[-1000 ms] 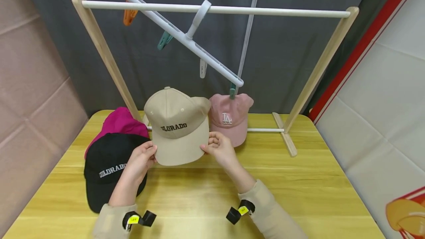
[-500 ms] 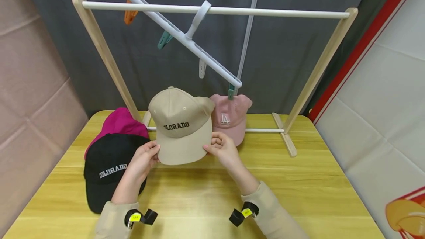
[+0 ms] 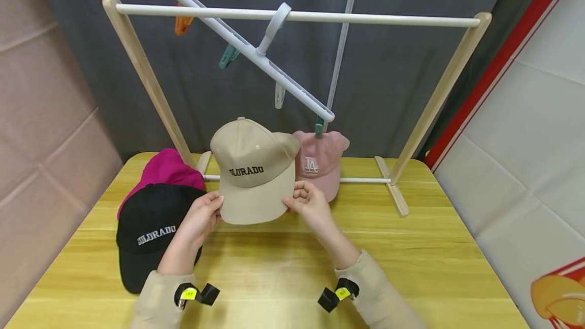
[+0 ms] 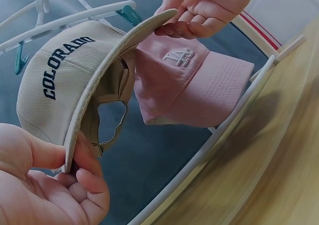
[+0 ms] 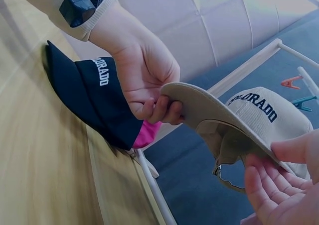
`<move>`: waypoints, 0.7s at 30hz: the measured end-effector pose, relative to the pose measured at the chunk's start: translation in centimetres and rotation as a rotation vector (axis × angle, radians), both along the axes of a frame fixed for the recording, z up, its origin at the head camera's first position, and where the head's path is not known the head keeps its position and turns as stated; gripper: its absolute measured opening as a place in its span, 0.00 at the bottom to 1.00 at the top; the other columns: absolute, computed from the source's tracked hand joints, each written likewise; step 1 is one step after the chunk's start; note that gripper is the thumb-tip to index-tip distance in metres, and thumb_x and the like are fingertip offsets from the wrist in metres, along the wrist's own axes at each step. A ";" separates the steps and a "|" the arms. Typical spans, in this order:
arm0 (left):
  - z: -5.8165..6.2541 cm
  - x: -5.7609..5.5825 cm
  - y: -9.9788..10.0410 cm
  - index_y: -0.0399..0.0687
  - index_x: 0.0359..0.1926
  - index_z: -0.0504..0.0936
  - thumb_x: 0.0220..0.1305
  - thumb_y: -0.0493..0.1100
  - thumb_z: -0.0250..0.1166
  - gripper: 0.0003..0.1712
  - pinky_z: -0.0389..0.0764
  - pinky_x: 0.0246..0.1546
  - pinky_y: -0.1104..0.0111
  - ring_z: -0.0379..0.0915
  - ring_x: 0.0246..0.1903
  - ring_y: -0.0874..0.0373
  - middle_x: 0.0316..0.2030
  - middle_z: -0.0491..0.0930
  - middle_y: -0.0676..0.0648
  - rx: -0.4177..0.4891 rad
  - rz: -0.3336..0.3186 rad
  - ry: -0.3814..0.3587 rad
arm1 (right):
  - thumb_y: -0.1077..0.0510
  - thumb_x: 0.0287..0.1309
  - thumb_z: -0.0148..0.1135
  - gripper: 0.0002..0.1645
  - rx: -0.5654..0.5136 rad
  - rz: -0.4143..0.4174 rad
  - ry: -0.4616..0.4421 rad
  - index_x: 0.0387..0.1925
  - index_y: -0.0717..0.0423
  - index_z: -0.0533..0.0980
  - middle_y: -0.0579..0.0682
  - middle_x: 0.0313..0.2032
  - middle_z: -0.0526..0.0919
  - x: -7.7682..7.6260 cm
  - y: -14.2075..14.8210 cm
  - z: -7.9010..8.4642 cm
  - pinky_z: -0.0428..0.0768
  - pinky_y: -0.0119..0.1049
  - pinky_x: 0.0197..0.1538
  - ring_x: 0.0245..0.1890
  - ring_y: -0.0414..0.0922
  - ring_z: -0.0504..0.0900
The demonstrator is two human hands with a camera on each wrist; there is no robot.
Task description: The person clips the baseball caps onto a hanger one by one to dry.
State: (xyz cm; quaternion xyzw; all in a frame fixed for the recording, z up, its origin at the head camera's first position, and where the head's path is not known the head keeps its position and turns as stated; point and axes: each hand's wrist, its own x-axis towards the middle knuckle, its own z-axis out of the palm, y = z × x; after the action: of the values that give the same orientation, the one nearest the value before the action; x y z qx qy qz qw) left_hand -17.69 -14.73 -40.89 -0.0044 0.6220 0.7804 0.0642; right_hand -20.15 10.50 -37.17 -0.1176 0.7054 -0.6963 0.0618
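A beige baseball cap [image 3: 253, 151] lettered COLORADO is held up off the table, brim toward me. My left hand [image 3: 201, 217] pinches the brim's left edge between thumb and fingers. On the opposite edge, the right hand [image 3: 313, 209] pinches the brim the same way. Behind the cap's right side, a pink LA cap [image 3: 326, 166] hangs by a green clip [image 3: 319, 128] from the low end of a white hanger [image 3: 247, 47]. The left wrist view shows the beige cap's back strap [image 4: 117, 128] underneath the brim.
A black cap [image 3: 151, 217] lies on the table [image 3: 283, 278] at left, overlapping a magenta cap [image 3: 164, 169]. The hanger slants from the white rod [image 3: 365, 17] of a wooden rack [image 3: 439, 100]. It also carries orange [image 3: 183, 24], green [image 3: 228, 55] and white [image 3: 280, 95] clips.
Both hands have shifted the beige cap a little to the right, so it overlaps more of the pink cap's left side. The grip on the brim is the same.
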 end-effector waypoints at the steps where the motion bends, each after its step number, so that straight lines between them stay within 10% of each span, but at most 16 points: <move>1: 0.0 -0.1 0.1 0.26 0.51 0.58 0.71 0.37 0.40 0.16 0.69 0.28 0.71 0.68 0.26 0.63 0.28 0.70 0.50 0.001 -0.001 -0.001 | 0.69 0.49 0.62 0.15 0.002 -0.002 0.003 0.40 0.66 0.71 0.56 0.28 0.77 0.0 0.1 0.0 0.77 0.36 0.31 0.27 0.51 0.78; 13: -0.2 -0.6 0.8 0.36 0.39 0.62 0.70 0.35 0.40 0.06 0.68 0.26 0.72 0.67 0.25 0.64 0.26 0.69 0.51 0.096 0.050 0.003 | 0.68 0.52 0.60 0.11 0.042 -0.022 0.027 0.39 0.68 0.71 0.55 0.26 0.77 -0.7 0.4 0.5 0.78 0.37 0.29 0.23 0.47 0.78; 21: -0.1 -0.8 1.2 0.30 0.48 0.58 0.70 0.34 0.38 0.11 0.68 0.28 0.73 0.69 0.28 0.64 0.30 0.70 0.50 0.123 0.044 0.006 | 0.68 0.54 0.58 0.17 0.095 -0.087 0.067 0.46 0.69 0.70 0.60 0.35 0.76 -1.3 0.6 1.7 0.79 0.37 0.32 0.29 0.45 0.78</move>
State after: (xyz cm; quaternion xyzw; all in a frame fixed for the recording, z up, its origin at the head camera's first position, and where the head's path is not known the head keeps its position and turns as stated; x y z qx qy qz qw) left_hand -18.45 -13.54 -41.01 -0.0116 0.5727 0.8184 0.0452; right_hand -21.49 11.11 -35.47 -0.1069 0.7437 -0.6598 0.0135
